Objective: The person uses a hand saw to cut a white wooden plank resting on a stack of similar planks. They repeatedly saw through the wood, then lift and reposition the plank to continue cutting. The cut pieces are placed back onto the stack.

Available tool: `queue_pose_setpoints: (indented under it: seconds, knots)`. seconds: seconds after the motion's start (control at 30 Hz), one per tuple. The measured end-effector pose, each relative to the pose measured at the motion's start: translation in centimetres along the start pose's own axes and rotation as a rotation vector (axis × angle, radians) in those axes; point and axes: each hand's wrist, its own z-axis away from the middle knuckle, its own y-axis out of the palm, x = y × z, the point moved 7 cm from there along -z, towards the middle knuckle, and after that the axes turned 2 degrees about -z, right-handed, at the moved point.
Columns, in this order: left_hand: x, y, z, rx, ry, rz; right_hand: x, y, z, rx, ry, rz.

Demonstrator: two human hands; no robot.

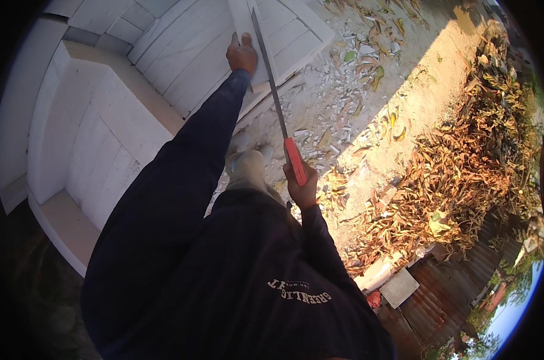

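Near the top centre, my left hand point(241, 56) grips a long white strip point(244, 13) lying over pale panels point(170, 63). A long, thin saw point(273, 90) runs beside my left hand, its blade along or across the strip. My right hand point(302, 185) is closed on the saw's red handle point(293, 157), lower down near my body. Whether the blade touches the strip along its length I cannot tell.
White panels and ledges point(89, 132) stand at the left. Below lies dusty ground point(344, 90) strewn with pale scraps and leaves. A heap of dry leaves point(452, 168) fills the right side, beside rusty corrugated sheet point(440, 288). My lower leg point(248, 171) shows between my arms.
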Motion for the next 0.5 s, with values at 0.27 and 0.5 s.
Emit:
queue_pose_setpoints:
  seconds: [0.27, 0.5]
  knots:
    - [-0.4, 0.7, -0.2, 0.057, -0.030, 0.016, -0.3, -0.6, 1.5, -0.018, 0.003, 0.007]
    - [0.1, 0.1, -0.2, 0.010, -0.047, 0.015, -1.5, -0.9, 2.5, -0.025, -0.012, 0.048]
